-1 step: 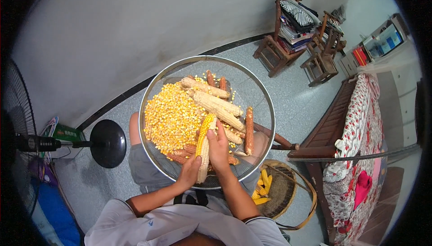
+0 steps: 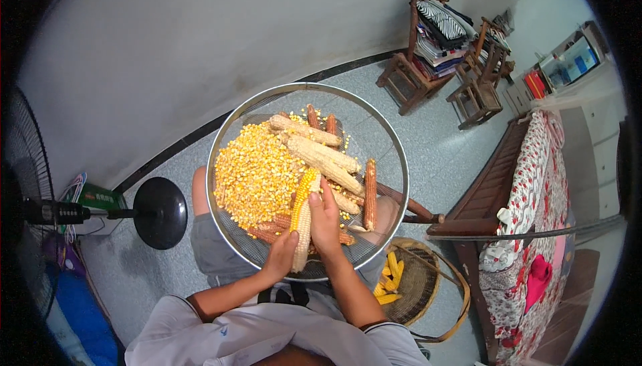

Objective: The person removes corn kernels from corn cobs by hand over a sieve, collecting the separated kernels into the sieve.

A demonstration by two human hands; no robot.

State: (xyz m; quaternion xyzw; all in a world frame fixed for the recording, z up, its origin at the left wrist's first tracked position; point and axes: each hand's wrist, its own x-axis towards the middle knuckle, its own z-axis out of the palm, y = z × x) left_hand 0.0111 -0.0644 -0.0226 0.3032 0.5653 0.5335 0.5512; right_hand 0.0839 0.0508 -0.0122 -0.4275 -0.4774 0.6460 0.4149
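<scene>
A partly shelled corn cob point(image 2: 304, 215) slants between my two hands, yellow kernels along one side and pale bare cob along the other. My left hand point(image 2: 281, 255) is closed on its lower end. Higher up, my right hand point(image 2: 324, 227) grips its right side, thumb against it. Beneath them, a round metal mesh sieve point(image 2: 214, 158) rests across my lap. Loose yellow kernels point(image 2: 254, 172) are heaped in its left half. Pale bare cobs point(image 2: 328, 165) lie to the right of the heap, and a reddish cob point(image 2: 370, 195) stands apart near the right rim.
A woven basket point(image 2: 421, 292) with yellow corn cobs point(image 2: 391, 279) sits on the floor to my right. Left is a black fan base point(image 2: 160, 212). Wooden chairs point(image 2: 408, 85) with stacked items stand far right, near a bed with a floral cover point(image 2: 528, 185). A grey wall point(image 2: 167, 45) runs ahead.
</scene>
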